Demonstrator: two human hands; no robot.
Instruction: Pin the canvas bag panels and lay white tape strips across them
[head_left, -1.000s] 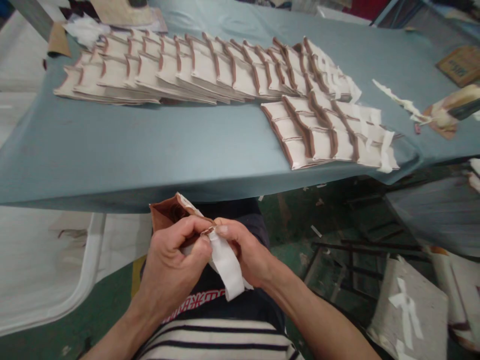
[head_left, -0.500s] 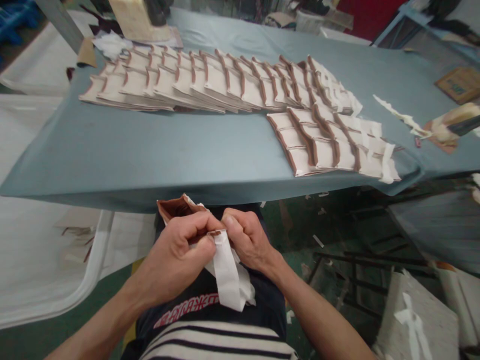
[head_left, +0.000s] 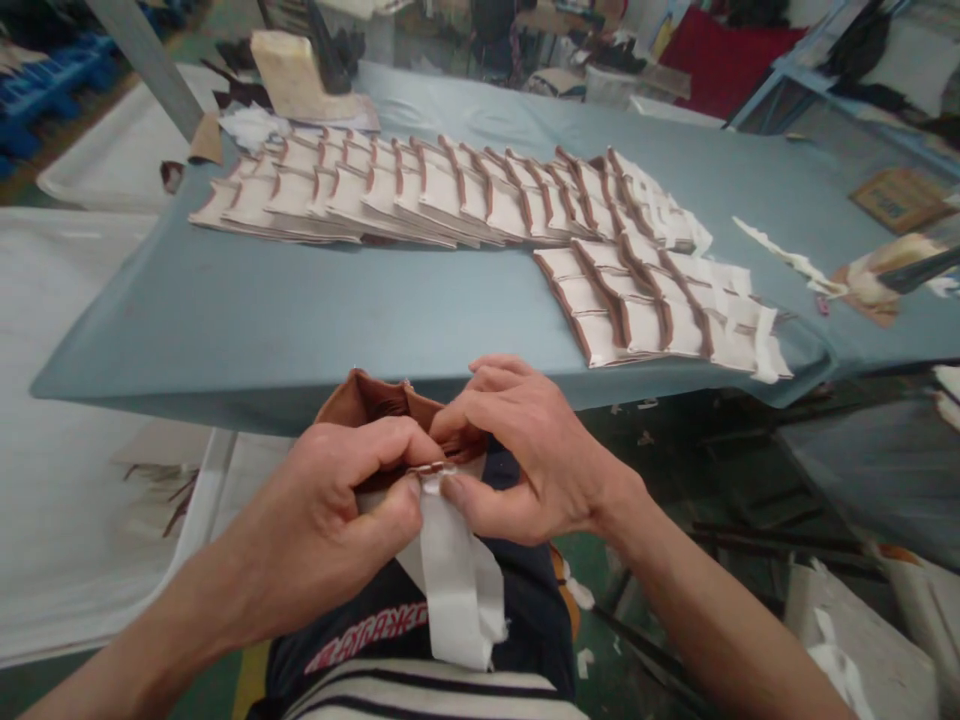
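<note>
Your right hand, fisted earlier, now spread over the brown-lined pouch (can't tell if clamped), left hand pinching its rim, white strip toward six o'clock.

- The top was pale cream, with narrow dark stripes running across it.
- Beyond its hem lay a dark navy garment, apron or trousers, too covered to tell.
- Red lettering with pale edging crossed the navy cloth.
- The left hand and right hand were bare, as were both forearms.
</note>
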